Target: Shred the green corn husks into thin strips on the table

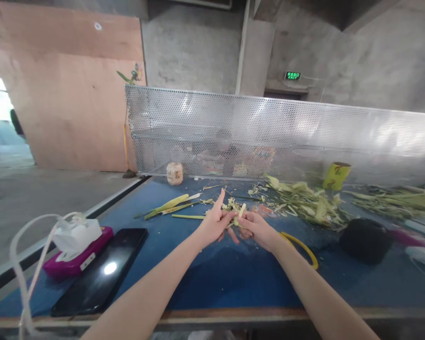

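My left hand (217, 222) and my right hand (257, 230) meet over the middle of the blue table. Between them is a pale green piece of corn husk (241, 212), its end sticking up from the fingers. My right hand pinches it with thumb and fingers. On the left, the thumb points up while the fingers close on the same piece; some lower fingers stretch out beneath. Just behind the hands lies a small heap of husk shreds (232, 204). Long green leaf strips (170, 205) rest to the left, and a pile of husks (308, 200) to the right.
At the left lie a black phone (101, 271) and a purple power strip (76, 255) with white plugs and cables. A jar (174, 174), a yellow can (336, 176), a yellow loop (306, 249) and a dark round object (366, 241) are around. A perforated metal screen (205, 127) stands behind.
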`<state>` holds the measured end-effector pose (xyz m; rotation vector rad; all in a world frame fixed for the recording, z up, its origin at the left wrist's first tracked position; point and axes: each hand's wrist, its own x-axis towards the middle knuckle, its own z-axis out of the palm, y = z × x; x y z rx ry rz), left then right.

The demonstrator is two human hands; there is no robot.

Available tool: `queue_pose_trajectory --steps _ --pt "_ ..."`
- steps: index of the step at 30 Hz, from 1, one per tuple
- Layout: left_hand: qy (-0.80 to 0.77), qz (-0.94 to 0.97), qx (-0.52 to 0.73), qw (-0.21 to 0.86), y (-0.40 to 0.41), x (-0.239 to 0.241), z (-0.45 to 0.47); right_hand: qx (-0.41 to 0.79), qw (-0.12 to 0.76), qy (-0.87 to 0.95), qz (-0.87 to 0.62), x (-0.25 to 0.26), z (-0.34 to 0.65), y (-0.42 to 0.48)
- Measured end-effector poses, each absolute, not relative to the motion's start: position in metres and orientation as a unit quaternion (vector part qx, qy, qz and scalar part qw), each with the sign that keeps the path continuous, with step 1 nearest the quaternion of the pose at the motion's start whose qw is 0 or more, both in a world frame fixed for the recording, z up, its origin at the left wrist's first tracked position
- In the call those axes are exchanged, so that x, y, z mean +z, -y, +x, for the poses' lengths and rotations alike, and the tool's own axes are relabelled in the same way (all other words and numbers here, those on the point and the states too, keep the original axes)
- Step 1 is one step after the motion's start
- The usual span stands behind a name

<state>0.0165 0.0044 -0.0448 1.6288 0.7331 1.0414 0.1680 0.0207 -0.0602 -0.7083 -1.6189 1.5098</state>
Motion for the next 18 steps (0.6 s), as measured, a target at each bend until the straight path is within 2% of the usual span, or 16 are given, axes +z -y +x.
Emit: queue_pose_trajectory --steps 3,7,15,18 --pt "-0.323 0.7 0.454 0.447 -0.0008 -0.0453 0.0183 0.622 0.386 0.618 -0.286 -0.0604 0.1688 -0.0218" --pt "-0.362 0.723 0.469 0.355 -0.0003 -0.0464 0.0177 0.587 0.372 0.649 -0.309 -0.0584 0.1702 -0.0213" --pt "-0.38 0.761 0.424 0.311 -0.003 -0.0438 0.0106 0.51 0.344 0.706 -0.35 -0.0556 0.1691 -0.0171" --pt "-0.389 0.752 0.45 0.284 -0.004 -0.0419 0.0087 0.475 0.341 0.725 -0.364 -0.0548 0.1682 -0.0176"
